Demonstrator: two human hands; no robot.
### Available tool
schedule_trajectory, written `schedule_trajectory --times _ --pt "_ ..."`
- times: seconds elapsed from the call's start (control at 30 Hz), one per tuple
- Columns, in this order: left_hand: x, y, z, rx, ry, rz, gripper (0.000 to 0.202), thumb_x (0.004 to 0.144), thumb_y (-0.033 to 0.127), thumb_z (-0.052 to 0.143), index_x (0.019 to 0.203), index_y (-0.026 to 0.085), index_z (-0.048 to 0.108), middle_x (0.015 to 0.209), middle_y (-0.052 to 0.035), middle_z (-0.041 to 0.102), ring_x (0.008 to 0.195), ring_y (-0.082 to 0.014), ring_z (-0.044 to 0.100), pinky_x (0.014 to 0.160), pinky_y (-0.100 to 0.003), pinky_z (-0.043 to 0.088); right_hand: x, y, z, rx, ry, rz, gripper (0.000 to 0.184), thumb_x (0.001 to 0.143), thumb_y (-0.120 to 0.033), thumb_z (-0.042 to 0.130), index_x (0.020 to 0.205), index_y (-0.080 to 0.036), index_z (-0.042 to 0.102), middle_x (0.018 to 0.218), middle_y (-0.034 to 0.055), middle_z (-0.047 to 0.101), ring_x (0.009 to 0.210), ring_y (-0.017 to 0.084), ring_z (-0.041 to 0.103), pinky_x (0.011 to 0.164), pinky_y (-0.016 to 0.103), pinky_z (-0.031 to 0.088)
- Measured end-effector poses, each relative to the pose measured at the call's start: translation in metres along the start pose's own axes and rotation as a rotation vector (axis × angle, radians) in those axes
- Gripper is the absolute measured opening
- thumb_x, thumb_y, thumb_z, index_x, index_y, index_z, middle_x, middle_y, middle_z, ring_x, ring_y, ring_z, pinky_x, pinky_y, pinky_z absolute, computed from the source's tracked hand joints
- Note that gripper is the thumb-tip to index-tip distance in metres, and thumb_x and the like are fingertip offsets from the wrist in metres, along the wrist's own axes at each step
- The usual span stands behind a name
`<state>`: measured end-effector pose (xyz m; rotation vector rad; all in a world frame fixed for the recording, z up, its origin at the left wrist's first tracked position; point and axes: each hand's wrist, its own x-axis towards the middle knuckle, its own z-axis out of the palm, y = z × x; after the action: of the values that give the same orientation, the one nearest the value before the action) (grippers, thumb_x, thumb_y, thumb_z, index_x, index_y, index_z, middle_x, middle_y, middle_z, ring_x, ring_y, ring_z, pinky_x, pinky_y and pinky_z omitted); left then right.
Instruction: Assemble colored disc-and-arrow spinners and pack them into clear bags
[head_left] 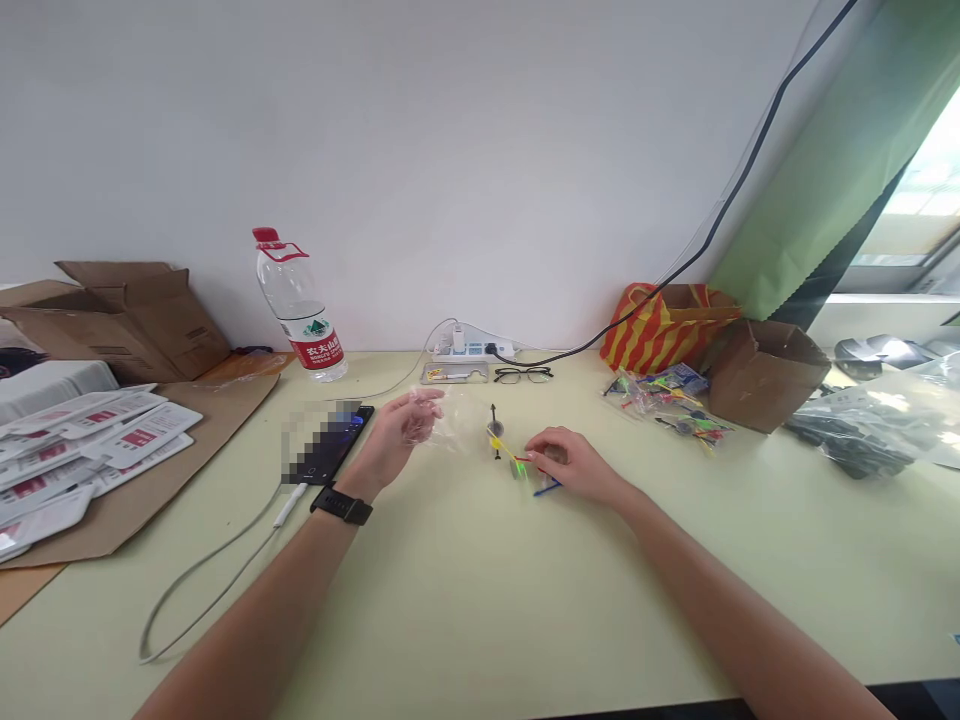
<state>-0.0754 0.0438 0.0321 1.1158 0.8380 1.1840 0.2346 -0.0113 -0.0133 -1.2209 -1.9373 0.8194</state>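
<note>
Gripping a clear bag (pixel 439 418) lightly at the fingertips, the left hand (pixel 394 440) is hovering just above the table (pixel 480 600), with a black watch (pixel 343 504) sitting on its wrist. The bag is hanging slack and looking empty or nearly so, though its film is too sheer to be sure. To the right, the right hand (pixel 570 465) is curling its fingers down over a few coloured sticks (pixel 525 468), green, red and blue showing. Its grip is closing on them against the table, with the blue end poking out from under the palm toward the near side. Between the two hands a small black pin (pixel 494 430) with a yellow bit on it is standing or leaning just beside the sticks; which, I cannot tell. Judging by how things are lying, one bag's pieces are sitting out loose and are not joined into anything finished, while a pile of packets (pixel 675 405) with like coloured pieces is lying bagged at the far right, near a brown box (pixel 765 375) and a striped bag (pixel 660 325). Left of the left hand a phone (pixel 330 445) is lying with a cable (pixel 210 580) running toward the near edge. A bottle (pixel 300 310), a power strip (pixel 472 350) and glasses (pixel 523 375) are sitting along the far wall, and white cards (pixel 90 440) are spreading over brown paper (pixel 225 405) at the left.
</note>
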Motion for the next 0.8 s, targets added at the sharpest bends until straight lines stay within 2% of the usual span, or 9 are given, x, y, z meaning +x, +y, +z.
schedule_trajectory --times 0.1,0.2,0.27,0.33,0.4,0.47,0.53,0.67,0.8 --pt "0.007 0.003 -0.013 -0.027 0.137 0.027 0.042 0.070 0.016 0.078 0.111 0.014 0.074 0.077 -0.0028 0.069 0.048 -0.0038 0.036 0.043 -0.019 0.025 -0.001 0.000 0.000 -0.101 -0.007 -0.064 0.020 0.097 -0.038 0.062 0.097 -0.023 0.075 0.096 0.0070 0.073 0.093 0.023 0.064 0.084 0.036 0.051" --pt "0.011 0.000 -0.017 -0.021 0.204 0.053 0.050 0.071 0.018 0.083 0.119 0.016 0.069 0.088 -0.0051 0.073 0.051 -0.0039 0.044 0.044 -0.017 0.031 -0.002 -0.002 0.001 -0.147 0.043 -0.099 0.016 0.098 -0.035 0.061 0.096 -0.024 0.073 0.098 0.0066 0.072 0.096 0.023 0.062 0.088 0.038 0.050" --pt "0.013 -0.006 -0.018 -0.009 0.216 0.070 0.058 0.074 0.024 0.087 0.127 0.018 0.065 0.104 -0.0085 0.075 0.064 -0.0072 0.059 0.056 -0.018 0.047 -0.002 -0.003 0.002 -0.170 0.081 -0.119 0.016 0.099 -0.034 0.059 0.098 -0.023 0.071 0.100 0.0070 0.072 0.099 0.023 0.062 0.090 0.039 0.049" --pt "0.015 -0.013 -0.019 0.031 0.189 0.035 0.064 0.077 0.034 0.087 0.134 0.019 0.062 0.125 -0.0130 0.071 0.085 -0.0140 0.071 0.078 -0.027 0.058 -0.003 -0.004 0.003 -0.188 0.098 -0.132 0.017 0.101 -0.033 0.056 0.101 -0.023 0.069 0.102 0.0076 0.071 0.101 0.024 0.061 0.092 0.040 0.049" --pt "0.015 -0.020 -0.020 0.133 0.139 -0.039 0.066 0.079 0.043 0.085 0.136 0.019 0.061 0.143 -0.0166 0.061 0.103 -0.0214 0.073 0.094 -0.035 0.058 -0.004 -0.003 0.003 -0.202 0.102 -0.136 0.018 0.102 -0.034 0.054 0.104 -0.023 0.069 0.103 0.0082 0.071 0.102 0.025 0.061 0.092 0.041 0.050" --pt "0.014 -0.027 -0.019 0.320 0.122 -0.064 0.065 0.080 0.048 0.083 0.135 0.019 0.062 0.150 -0.0172 0.056 0.113 -0.0264 0.071 0.101 -0.040 0.055 -0.005 -0.003 0.003 -0.210 0.110 -0.141 0.020 0.102 -0.035 0.053 0.108 -0.024 0.068 0.105 0.0089 0.071 0.104 0.026 0.061 0.093 0.042 0.051" --pt "0.013 -0.033 -0.017 0.552 0.136 0.004 0.056 0.083 0.048 0.078 0.130 0.020 0.066 0.142 -0.0154 0.063 0.112 -0.0277 0.070 0.101 -0.042 0.055 -0.005 -0.005 0.003 -0.213 0.132 -0.151 0.022 0.102 -0.037 0.055 0.114 -0.024 0.068 0.109 0.0094 0.070 0.108 0.027 0.061 0.094 0.044 0.051" --pt "0.013 -0.043 -0.011 0.901 0.098 0.154 0.029 0.087 0.039 0.066 0.105 0.018 0.072 0.104 -0.0100 0.074 0.094 -0.0252 0.070 0.089 -0.040 0.057 0.005 -0.016 0.009 -0.227 0.169 -0.149 0.025 0.098 -0.034 0.058 0.120 -0.025 0.065 0.118 0.0088 0.069 0.116 0.026 0.060 0.101 0.043 0.049" --pt "0.017 -0.051 -0.009 1.143 0.011 0.279 0.025 0.088 0.038 0.061 0.100 0.020 0.073 0.107 -0.0098 0.071 0.100 -0.0268 0.067 0.094 -0.043 0.054 0.039 -0.035 0.019 -0.348 0.009 -0.130 0.045 0.097 -0.032 0.060 0.141 -0.025 0.056 0.136 0.0097 0.061 0.128 0.025 0.054 0.109 0.041 0.044"
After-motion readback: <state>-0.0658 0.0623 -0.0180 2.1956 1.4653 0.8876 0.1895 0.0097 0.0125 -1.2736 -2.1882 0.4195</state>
